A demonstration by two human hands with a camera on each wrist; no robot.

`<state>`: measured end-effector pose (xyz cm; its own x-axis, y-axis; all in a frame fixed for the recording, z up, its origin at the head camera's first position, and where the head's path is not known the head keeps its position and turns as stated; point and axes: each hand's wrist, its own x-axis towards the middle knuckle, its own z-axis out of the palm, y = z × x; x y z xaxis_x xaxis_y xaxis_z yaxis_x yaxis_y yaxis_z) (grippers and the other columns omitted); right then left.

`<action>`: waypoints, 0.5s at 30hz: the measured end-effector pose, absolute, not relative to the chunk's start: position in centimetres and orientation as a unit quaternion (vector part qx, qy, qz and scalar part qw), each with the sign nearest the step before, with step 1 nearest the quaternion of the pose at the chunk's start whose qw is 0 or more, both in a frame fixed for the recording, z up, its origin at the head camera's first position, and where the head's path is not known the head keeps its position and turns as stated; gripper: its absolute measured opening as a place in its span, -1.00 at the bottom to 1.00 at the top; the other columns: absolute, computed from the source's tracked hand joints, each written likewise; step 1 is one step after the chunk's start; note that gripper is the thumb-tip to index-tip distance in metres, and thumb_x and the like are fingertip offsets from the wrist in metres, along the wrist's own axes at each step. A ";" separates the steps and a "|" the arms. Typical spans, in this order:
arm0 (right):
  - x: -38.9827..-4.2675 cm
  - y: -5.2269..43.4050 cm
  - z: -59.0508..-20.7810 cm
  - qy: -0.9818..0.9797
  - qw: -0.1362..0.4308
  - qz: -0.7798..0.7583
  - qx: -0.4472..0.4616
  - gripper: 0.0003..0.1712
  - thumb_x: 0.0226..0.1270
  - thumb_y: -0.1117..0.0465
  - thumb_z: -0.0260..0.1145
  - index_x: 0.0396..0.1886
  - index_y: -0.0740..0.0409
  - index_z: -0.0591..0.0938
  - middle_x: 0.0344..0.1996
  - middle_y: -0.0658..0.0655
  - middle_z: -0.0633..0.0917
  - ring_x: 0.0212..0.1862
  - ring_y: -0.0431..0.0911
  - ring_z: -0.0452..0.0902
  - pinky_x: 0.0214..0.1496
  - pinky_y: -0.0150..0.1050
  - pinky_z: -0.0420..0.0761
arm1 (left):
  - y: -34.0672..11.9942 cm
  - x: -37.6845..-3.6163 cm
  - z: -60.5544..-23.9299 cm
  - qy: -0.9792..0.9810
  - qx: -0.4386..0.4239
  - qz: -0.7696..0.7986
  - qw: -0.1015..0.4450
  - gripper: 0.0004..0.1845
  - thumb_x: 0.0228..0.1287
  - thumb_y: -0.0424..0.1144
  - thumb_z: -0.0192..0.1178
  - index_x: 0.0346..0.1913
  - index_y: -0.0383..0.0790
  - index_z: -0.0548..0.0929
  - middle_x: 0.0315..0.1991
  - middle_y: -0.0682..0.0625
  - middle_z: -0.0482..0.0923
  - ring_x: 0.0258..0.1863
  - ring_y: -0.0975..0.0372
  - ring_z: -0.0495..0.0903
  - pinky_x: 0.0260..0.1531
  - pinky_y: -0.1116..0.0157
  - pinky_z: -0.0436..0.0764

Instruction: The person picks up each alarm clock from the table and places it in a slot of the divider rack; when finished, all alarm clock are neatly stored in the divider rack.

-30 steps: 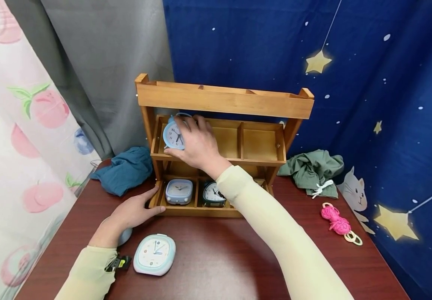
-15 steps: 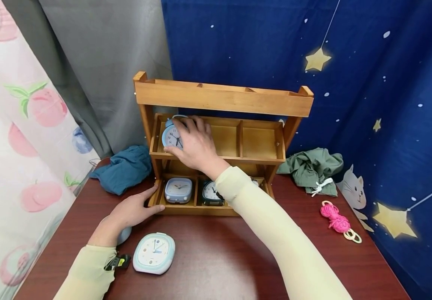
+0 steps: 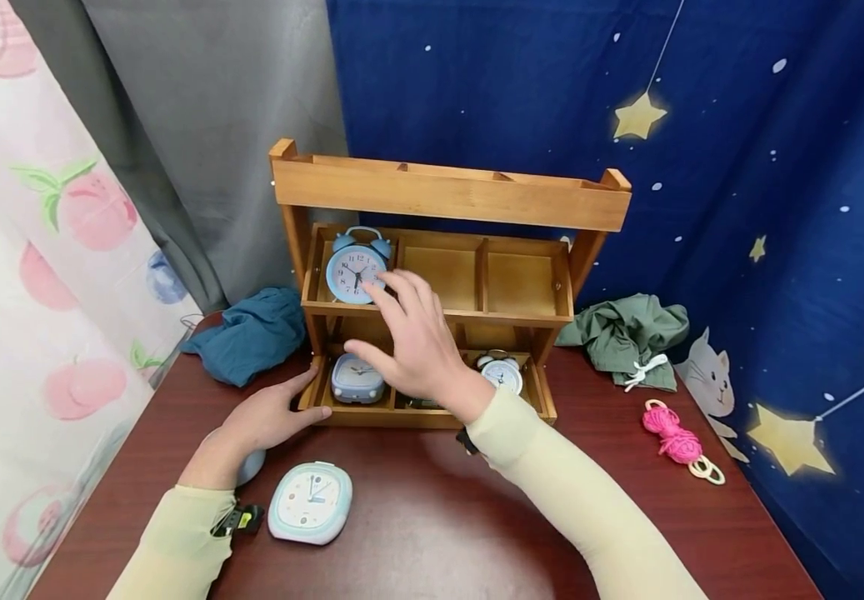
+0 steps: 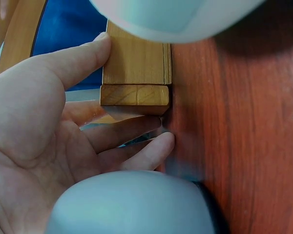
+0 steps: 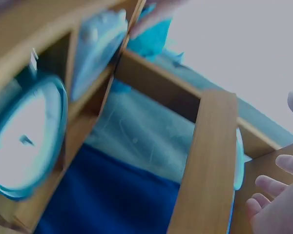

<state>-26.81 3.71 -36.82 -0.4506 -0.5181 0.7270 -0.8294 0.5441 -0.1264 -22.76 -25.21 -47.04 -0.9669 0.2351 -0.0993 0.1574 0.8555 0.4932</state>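
Note:
A round blue twin-bell alarm clock (image 3: 355,266) stands upright in the left compartment of the wooden shelf rack's (image 3: 450,197) middle tier. My right hand (image 3: 409,337) hovers just in front of and below it, fingers spread and holding nothing. My left hand (image 3: 267,421) rests with straight fingers against the rack's lower left corner (image 4: 136,94). On the bottom tier sit a grey-blue square clock (image 3: 357,379) and a small white twin-bell clock (image 3: 501,372); a dark clock is hidden behind my right wrist. A pale rounded-square clock (image 3: 310,502) lies on the table by my left forearm.
The dark red table (image 3: 432,525) carries a teal cloth (image 3: 252,333) at back left, a green cloth (image 3: 626,337) at right and a pink cord bundle (image 3: 673,443). A blue starry curtain hangs behind, a grey curtain at left.
My right hand has let go of the blue twin-bell clock and drawn back toward me and down. The clock now stands alone on the middle tier. The left hand has stayed put.

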 end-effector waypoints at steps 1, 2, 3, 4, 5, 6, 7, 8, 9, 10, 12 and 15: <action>-26.2 4.1 -37.3 -0.812 0.323 0.248 0.418 -0.09 0.43 -0.18 0.58 0.57 0.24 0.55 0.52 0.37 0.50 0.59 0.26 0.28 0.66 0.21 0.27 | -25.2 -22.8 -47.0 0.960 0.103 0.248 0.077 0.08 0.51 0.42 0.28 0.79 -0.20 0.22 0.62 -0.40 0.38 0.49 -0.33 0.49 0.38 -0.39 0.51; -25.5 4.5 -37.8 -0.809 0.321 0.254 0.422 -0.08 0.42 -0.17 0.59 0.57 0.25 0.54 0.52 0.37 0.49 0.59 0.26 0.28 0.67 0.21 0.27 | -25.1 -22.8 -47.0 0.960 0.103 0.247 0.076 0.08 0.51 0.42 0.29 0.79 -0.20 0.23 0.62 -0.39 0.38 0.50 -0.33 0.49 0.38 -0.39 0.51; -24.9 4.8 -38.4 -0.807 0.318 0.258 0.425 -0.07 0.40 -0.16 0.61 0.56 0.26 0.55 0.52 0.38 0.49 0.59 0.26 0.29 0.67 0.21 0.27 | -25.1 -22.9 -47.0 0.961 0.104 0.246 0.075 0.08 0.51 0.42 0.29 0.79 -0.21 0.23 0.62 -0.40 0.38 0.50 -0.34 0.49 0.38 -0.39 0.51; -24.4 5.1 -38.9 -0.807 0.312 0.261 0.428 -0.06 0.38 -0.16 0.61 0.56 0.26 0.54 0.52 0.38 0.48 0.59 0.26 0.30 0.66 0.21 0.28 | -25.1 -22.9 -47.0 0.961 0.104 0.245 0.075 0.08 0.51 0.42 0.29 0.79 -0.21 0.23 0.62 -0.40 0.38 0.50 -0.33 0.49 0.38 -0.39 0.51; -23.7 5.4 -39.5 -0.809 0.304 0.262 0.430 -0.05 0.38 -0.17 0.61 0.57 0.25 0.53 0.53 0.37 0.48 0.60 0.25 0.29 0.66 0.20 0.29 | -25.1 -22.8 -47.0 0.961 0.106 0.244 0.074 0.08 0.51 0.42 0.29 0.79 -0.21 0.23 0.62 -0.39 0.38 0.50 -0.33 0.49 0.38 -0.38 0.51; -23.2 5.6 -40.0 -0.811 0.295 0.263 0.431 -0.04 0.38 -0.17 0.61 0.58 0.24 0.52 0.54 0.36 0.47 0.60 0.24 0.29 0.66 0.20 0.30 | -25.0 -22.9 -47.0 0.961 0.106 0.244 0.073 0.08 0.51 0.41 0.29 0.79 -0.22 0.23 0.62 -0.39 0.37 0.50 -0.33 0.49 0.38 -0.38 0.51; -22.6 5.8 -40.6 -0.813 0.283 0.266 0.435 -0.03 0.37 -0.18 0.62 0.59 0.25 0.52 0.54 0.35 0.46 0.60 0.24 0.30 0.65 0.19 0.32 | -25.0 -22.9 -47.0 0.961 0.106 0.244 0.074 0.08 0.51 0.41 0.29 0.79 -0.22 0.23 0.62 -0.40 0.37 0.50 -0.33 0.49 0.38 -0.38 0.51; -22.1 6.0 -41.1 -0.816 0.267 0.267 0.437 -0.02 0.38 -0.19 0.61 0.60 0.23 0.51 0.55 0.33 0.45 0.60 0.21 0.30 0.64 0.17 0.34 | -25.0 -22.8 -46.9 0.961 0.105 0.244 0.075 0.09 0.51 0.42 0.29 0.79 -0.22 0.23 0.62 -0.40 0.37 0.50 -0.33 0.49 0.38 -0.38 0.51; -21.6 6.1 -41.5 -0.821 0.249 0.267 0.439 -0.01 0.39 -0.20 0.61 0.62 0.20 0.49 0.56 0.31 0.45 0.61 0.19 0.30 0.64 0.16 0.35 | -25.0 -22.8 -47.0 0.961 0.105 0.244 0.076 0.09 0.50 0.43 0.29 0.79 -0.22 0.22 0.62 -0.40 0.37 0.50 -0.33 0.49 0.38 -0.38 0.51; -21.2 6.2 -41.9 -0.825 0.230 0.267 0.441 -0.01 0.41 -0.22 0.60 0.64 0.18 0.48 0.57 0.28 0.45 0.61 0.16 0.31 0.64 0.13 0.36 | -25.0 -22.8 -47.0 0.961 0.103 0.244 0.078 0.10 0.50 0.45 0.28 0.79 -0.21 0.22 0.62 -0.40 0.38 0.50 -0.33 0.49 0.38 -0.38 0.51; -20.4 6.2 -42.7 -0.833 0.188 0.269 0.446 0.01 0.43 -0.24 0.58 0.67 0.14 0.44 0.58 0.23 0.44 0.60 0.09 0.32 0.65 0.08 0.38 | -25.0 -22.8 -47.0 0.961 0.101 0.245 0.079 0.10 0.49 0.45 0.28 0.79 -0.21 0.22 0.62 -0.40 0.37 0.50 -0.33 0.48 0.38 -0.39 0.50; -19.3 6.0 -43.9 -0.845 0.124 0.269 0.445 0.02 0.47 -0.29 0.53 0.72 0.07 0.39 0.60 0.15 0.42 0.61 0.02 0.31 0.66 0.04 0.37 | -24.9 -22.7 -47.0 0.961 0.100 0.244 0.078 0.10 0.49 0.45 0.28 0.79 -0.21 0.23 0.61 -0.41 0.38 0.50 -0.34 0.48 0.38 -0.39 0.51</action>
